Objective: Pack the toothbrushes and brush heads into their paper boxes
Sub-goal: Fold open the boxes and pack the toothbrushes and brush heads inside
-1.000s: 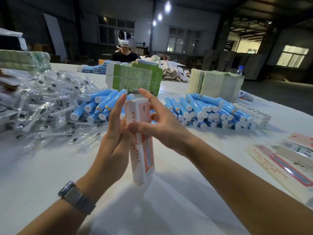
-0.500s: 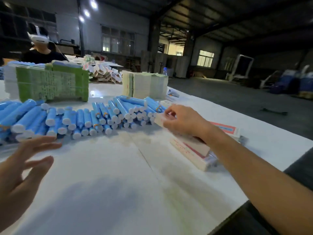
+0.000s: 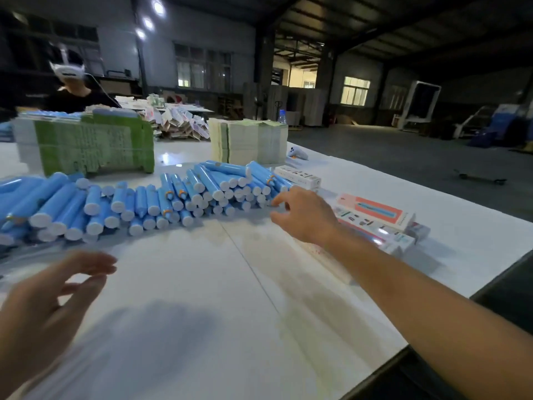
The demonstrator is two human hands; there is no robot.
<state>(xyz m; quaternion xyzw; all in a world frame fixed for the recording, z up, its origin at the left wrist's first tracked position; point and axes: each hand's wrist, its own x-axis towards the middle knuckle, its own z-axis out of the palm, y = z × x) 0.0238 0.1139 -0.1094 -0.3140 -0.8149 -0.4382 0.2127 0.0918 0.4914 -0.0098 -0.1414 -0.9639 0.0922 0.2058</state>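
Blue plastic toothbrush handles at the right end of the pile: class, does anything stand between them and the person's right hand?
Nothing visible does. The right hand hangs open beside the blue plastic toothbrush handles, its fingertips at the pile's right end, with only bare white table under it.

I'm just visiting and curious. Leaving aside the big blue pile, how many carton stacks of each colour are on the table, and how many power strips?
Green stack: 1
Pale stack: 1
Power strip: 1
Total: 3
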